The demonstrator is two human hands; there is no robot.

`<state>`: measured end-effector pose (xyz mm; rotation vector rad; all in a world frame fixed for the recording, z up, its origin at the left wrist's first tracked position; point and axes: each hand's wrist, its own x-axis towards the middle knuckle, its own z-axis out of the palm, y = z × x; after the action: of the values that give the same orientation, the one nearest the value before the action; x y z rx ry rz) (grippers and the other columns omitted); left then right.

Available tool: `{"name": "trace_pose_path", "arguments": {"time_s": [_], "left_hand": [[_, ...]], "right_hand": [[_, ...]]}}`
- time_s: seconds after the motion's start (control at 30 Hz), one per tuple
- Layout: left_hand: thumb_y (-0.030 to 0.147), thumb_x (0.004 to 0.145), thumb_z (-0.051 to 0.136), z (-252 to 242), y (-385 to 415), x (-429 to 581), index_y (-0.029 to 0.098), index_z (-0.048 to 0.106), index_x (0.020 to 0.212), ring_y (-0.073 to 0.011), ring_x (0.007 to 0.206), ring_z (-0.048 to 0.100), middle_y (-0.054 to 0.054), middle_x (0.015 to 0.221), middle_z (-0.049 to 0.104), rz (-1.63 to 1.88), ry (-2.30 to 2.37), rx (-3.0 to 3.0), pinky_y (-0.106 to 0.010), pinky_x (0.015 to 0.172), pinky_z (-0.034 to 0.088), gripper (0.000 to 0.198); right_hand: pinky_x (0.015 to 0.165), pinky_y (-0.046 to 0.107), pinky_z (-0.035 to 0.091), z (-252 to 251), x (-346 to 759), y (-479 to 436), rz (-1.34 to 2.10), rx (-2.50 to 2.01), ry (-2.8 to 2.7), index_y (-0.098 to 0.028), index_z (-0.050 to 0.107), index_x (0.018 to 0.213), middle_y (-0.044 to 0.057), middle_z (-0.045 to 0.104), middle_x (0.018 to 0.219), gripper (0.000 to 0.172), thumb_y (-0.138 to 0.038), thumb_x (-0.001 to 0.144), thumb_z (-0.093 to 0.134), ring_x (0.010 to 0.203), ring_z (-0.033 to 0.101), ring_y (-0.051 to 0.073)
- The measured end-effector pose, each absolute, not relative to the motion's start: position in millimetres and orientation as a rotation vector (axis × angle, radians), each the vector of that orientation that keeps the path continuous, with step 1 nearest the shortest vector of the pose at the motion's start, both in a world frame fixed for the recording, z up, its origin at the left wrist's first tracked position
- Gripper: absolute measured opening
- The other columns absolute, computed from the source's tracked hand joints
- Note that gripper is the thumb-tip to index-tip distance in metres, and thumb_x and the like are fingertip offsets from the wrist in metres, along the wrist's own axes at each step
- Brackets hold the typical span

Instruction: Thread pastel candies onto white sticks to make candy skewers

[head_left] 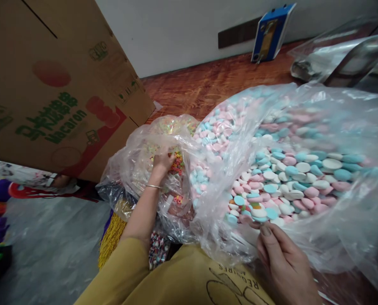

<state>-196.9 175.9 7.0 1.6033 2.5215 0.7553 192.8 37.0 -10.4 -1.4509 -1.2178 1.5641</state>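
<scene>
My left hand [164, 162] reaches into a clear plastic bag [133, 146] of small red, yellow and green pieces [177, 163]. Its fingers are curled in, and what they hold, if anything, is hidden. At the near edge of a large open plastic bag [212, 212], my right hand [279, 252] has thumb and fingers pressed together. Something thin and small may be at the fingertips, too indistinct to name. Pink, white and blue rounded discs [290, 178] fill this large bag. A few orange and green pieces [255, 206] lie on top of the discs, near my right fingertips.
A tall cardboard box [49, 84] stands at the left. On the wooden table [182, 93], a blue device [271, 34] leans by the wall. Clear plastic wrapping [335, 55] lies at the back right. Gold fringe [112, 237] hangs beside my left arm.
</scene>
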Motion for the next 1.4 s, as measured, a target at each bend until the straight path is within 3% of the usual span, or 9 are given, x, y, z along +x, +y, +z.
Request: {"name": "trace_pose_path", "arguments": {"time_s": [0.17,0.23,0.33,0.57,0.7,0.97,1.2,1.4], "left_hand": [[0.028,0.082,0.068,19,145,-167,0.017,0.071,0.096,-0.0200,0.086,0.070,-0.009,0.095,0.077,1.080,2.296,1.454,-0.032,0.081,0.054,0.018],[0.036,0.077,0.077,28,126,-142,0.017,0.071,0.099,-0.0150,0.077,0.068,-0.005,0.091,0.075,1.433,1.848,1.118,-0.027,0.073,0.054,0.029],[0.037,0.064,0.091,39,98,-98,0.016,0.074,0.094,-0.0109,0.067,0.065,-0.002,0.080,0.072,1.422,1.349,0.747,-0.024,0.068,0.053,0.040],[0.030,0.051,0.101,36,80,-43,0.016,0.078,0.087,-0.0092,0.066,0.063,0.000,0.072,0.070,1.307,1.044,0.561,-0.021,0.066,0.050,0.045],[0.030,0.047,0.102,29,83,-42,0.018,0.080,0.083,-0.0103,0.073,0.063,-0.001,0.080,0.071,1.344,1.069,0.662,-0.021,0.069,0.050,0.044],[0.026,0.061,0.097,31,82,-40,0.020,0.083,0.080,-0.0147,0.091,0.066,-0.005,0.091,0.073,1.328,1.137,0.977,-0.024,0.084,0.051,0.024],[0.034,0.057,0.099,26,84,-23,0.020,0.081,0.081,-0.0097,0.068,0.065,-0.001,0.078,0.074,1.339,1.034,0.530,-0.021,0.067,0.051,0.033],[0.033,0.055,0.100,31,87,-19,0.017,0.079,0.081,-0.0124,0.073,0.068,-0.003,0.080,0.075,1.309,0.978,0.578,-0.024,0.071,0.052,0.038]], "right_hand": [[0.046,0.025,0.034,-6,188,35,1.563,-1.409,-1.300,-0.023,0.061,0.084,-0.004,0.043,0.058,0.043,-0.063,0.096,0.055,0.051,0.040,0.014],[0.048,0.025,0.035,3,183,35,1.563,-1.340,-1.397,-0.022,0.063,0.089,-0.004,0.045,0.059,0.040,-0.060,0.098,0.053,0.052,0.042,0.015],[0.051,0.024,0.037,20,172,37,1.559,-1.170,-1.570,-0.022,0.062,0.084,-0.003,0.048,0.062,0.038,-0.053,0.102,0.049,0.054,0.043,0.014],[0.057,0.022,0.040,31,166,37,1.519,-1.058,-1.711,-0.022,0.058,0.085,-0.003,0.054,0.069,0.033,-0.042,0.106,0.043,0.061,0.048,0.013],[0.053,0.022,0.037,30,171,37,1.501,-1.079,-1.683,-0.022,0.054,0.078,-0.004,0.051,0.065,0.035,-0.042,0.106,0.043,0.056,0.043,0.012],[0.051,0.022,0.035,17,172,28,1.529,-1.151,-1.552,-0.023,0.050,0.077,-0.005,0.043,0.063,0.035,-0.045,0.104,0.046,0.056,0.041,0.012],[0.049,0.023,0.032,13,168,25,1.573,-1.158,-1.455,-0.022,0.053,0.081,-0.006,0.039,0.061,0.036,-0.047,0.105,0.045,0.053,0.037,0.012],[0.048,0.023,0.031,21,173,27,1.592,-1.159,-1.475,-0.022,0.055,0.081,-0.006,0.039,0.058,0.038,-0.050,0.104,0.044,0.051,0.037,0.012]]}}
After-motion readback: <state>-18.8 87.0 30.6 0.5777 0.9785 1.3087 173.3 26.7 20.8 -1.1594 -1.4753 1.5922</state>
